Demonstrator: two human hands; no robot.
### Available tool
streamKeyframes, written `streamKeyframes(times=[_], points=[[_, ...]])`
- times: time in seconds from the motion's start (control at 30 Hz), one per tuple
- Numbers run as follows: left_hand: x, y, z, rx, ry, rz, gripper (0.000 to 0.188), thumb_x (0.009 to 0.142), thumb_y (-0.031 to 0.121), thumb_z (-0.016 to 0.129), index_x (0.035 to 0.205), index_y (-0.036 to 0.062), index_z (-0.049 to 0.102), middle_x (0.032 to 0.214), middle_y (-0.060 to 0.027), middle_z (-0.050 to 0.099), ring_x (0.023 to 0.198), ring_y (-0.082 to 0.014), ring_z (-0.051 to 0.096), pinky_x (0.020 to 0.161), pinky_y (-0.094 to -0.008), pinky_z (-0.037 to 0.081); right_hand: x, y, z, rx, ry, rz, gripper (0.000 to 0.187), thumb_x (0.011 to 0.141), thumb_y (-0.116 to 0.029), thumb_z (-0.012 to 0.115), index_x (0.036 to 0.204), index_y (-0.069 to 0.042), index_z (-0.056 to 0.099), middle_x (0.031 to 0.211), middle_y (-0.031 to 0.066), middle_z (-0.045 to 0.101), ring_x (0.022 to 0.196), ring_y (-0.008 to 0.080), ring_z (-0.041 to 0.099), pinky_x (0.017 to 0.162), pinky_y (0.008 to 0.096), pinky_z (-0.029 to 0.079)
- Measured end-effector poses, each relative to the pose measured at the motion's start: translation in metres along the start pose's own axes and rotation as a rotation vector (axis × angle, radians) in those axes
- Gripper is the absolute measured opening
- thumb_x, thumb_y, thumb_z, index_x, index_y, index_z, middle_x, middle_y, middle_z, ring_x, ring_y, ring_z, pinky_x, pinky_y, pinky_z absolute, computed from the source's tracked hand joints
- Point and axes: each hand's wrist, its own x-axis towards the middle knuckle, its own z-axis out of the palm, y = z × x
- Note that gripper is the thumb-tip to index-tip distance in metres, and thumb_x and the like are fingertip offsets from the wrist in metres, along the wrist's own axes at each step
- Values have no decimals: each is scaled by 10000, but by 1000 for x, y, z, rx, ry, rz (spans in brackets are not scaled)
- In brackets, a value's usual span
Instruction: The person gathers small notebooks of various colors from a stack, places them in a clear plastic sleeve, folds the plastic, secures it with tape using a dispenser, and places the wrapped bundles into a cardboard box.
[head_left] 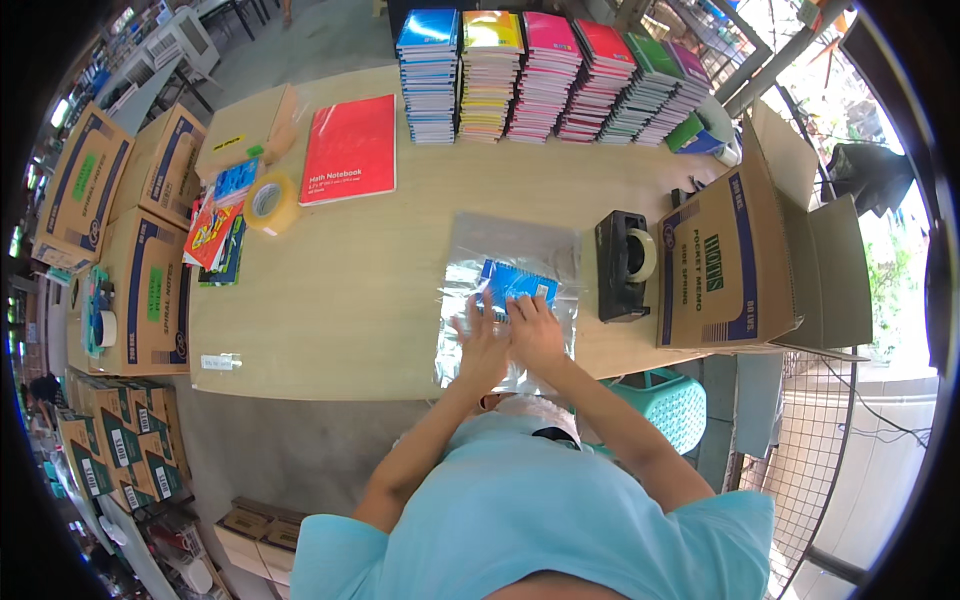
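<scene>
A small blue spiral notebook (520, 281) lies slightly tilted on a clear plastic bag (508, 238) at the middle of the table's near side. My left hand (483, 350) is at the notebook's lower left, its fingertips over the edge and the outer fingers spread onto the plastic. Close beside it, my right hand (537, 338) has its fingers bent over the lower right edge of the notebook. My thumbs are mostly hidden. Whether the notebook is inside the bag or on top of it, I cannot tell.
A black tape dispenser (622, 268) and an open cardboard box (715, 262) stand to the right. Stacks of coloured notebooks (490, 100) line the far edge. A red notebook (350, 150), a tape roll (268, 203) and more boxes (140, 290) are left. A teal stool (670, 410) stands below.
</scene>
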Motion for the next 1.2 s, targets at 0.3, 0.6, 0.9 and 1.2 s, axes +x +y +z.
streamKeyframes(times=[0.3, 0.6, 0.9, 1.2], points=[[33, -37, -39, 239, 151, 327, 356, 848, 198, 682, 1202, 233, 660, 1297, 24, 571, 1255, -165, 512, 1122, -631, 119, -20, 6, 13, 46, 135, 12, 428, 672, -54, 678, 1098, -19, 650, 1054, 66, 625, 979, 248, 603, 829, 354, 532], [36, -42, -29, 143, 215, 339, 354, 841, 192, 681, 1194, 214, 667, 1160, 75, 646, 1131, -142, 599, 1115, -612, 199, -46, 39, -44, 134, 283, 259, 207, 728, -56, 671, 912, -134, 723, 1025, 23, 696, 1006, 285, 621, 1057, 606, 321], [33, -39, -22, 155, 259, 355, 363, 787, 221, 741, 1147, 225, 698, 1105, 88, 662, 1109, -117, 603, 1125, -615, 145, -110, 92, -49, -142, 205, 177, 219, 714, -46, 654, 909, -109, 730, 887, 53, 679, 912, 299, 614, 898, 547, 422], [36, -38, -26, 157, 244, 337, 339, 810, 238, 725, 1148, 232, 700, 1105, 85, 668, 1115, -122, 606, 1107, -662, 147, -54, 187, -105, 1003, 84, 1485, 261, 841, -277, 752, 946, -42, 711, 796, -13, 618, 653, 131, 544, 631, 271, 460]])
